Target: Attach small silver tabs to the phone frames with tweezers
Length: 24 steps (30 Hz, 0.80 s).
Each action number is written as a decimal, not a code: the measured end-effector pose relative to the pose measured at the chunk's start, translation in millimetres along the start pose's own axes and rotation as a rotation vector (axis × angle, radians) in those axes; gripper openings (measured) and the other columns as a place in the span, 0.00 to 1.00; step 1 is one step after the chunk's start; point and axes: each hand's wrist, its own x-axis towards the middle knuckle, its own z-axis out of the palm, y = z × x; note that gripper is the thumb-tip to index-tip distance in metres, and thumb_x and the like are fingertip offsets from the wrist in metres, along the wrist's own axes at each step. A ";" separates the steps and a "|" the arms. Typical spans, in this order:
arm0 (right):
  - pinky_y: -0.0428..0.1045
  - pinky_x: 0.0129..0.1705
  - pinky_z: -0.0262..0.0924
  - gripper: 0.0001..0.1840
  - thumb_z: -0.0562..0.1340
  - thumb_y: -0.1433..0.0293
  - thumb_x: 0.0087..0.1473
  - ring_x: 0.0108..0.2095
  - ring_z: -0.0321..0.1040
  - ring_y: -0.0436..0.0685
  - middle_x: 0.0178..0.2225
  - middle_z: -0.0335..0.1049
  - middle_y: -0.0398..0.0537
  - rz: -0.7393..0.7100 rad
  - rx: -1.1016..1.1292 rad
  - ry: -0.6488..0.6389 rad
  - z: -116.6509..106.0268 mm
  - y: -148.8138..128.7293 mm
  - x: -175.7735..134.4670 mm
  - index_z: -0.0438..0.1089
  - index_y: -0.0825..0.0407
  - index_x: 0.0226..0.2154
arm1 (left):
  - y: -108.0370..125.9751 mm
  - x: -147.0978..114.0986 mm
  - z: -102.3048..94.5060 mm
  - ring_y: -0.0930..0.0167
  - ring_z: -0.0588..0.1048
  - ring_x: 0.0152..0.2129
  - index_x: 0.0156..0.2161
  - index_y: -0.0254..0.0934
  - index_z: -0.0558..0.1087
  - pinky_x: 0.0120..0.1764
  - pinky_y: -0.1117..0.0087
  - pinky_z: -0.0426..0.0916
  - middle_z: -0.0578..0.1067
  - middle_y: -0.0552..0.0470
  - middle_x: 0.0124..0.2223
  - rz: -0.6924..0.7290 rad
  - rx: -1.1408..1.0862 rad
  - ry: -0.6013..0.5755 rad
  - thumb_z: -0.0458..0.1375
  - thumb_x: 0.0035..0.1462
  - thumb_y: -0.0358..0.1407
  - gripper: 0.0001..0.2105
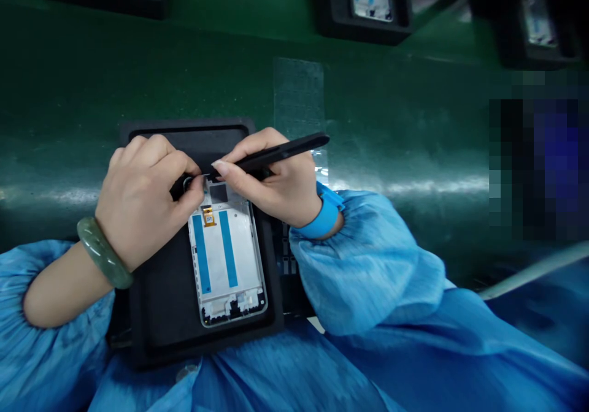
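A phone frame (215, 249) lies face down in a black foam tray (161, 301), its inner side up with two blue adhesive strips and an orange flex cable (209, 216). My right hand (288, 182) grips slim black tweezers (289, 148) like a pen, their tip at the top end of the frame. My left hand (145, 197) is closed at the top left corner of the frame, thumb and fingers pinched close to the tweezers' tip. What the left fingers hold, if anything, is hidden behind them.
The tray rests at the front edge of a green work surface (69, 111). Clear tape (299, 93) is stuck beyond my right hand. Farther back stand more black trays (363, 29), two with phone frames in them. A pale cable (534, 271) runs at the right.
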 end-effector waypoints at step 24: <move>0.42 0.29 0.63 0.06 0.61 0.67 0.53 0.26 0.68 0.45 0.28 0.70 0.39 0.048 -0.021 0.013 3.0 -0.4 -1.0 0.67 0.53 0.29 | -2.3 0.0 -1.7 0.60 0.68 0.36 0.32 0.43 0.69 0.36 0.56 0.62 0.68 0.48 0.33 -0.003 -0.009 -0.027 0.49 0.57 0.42 0.09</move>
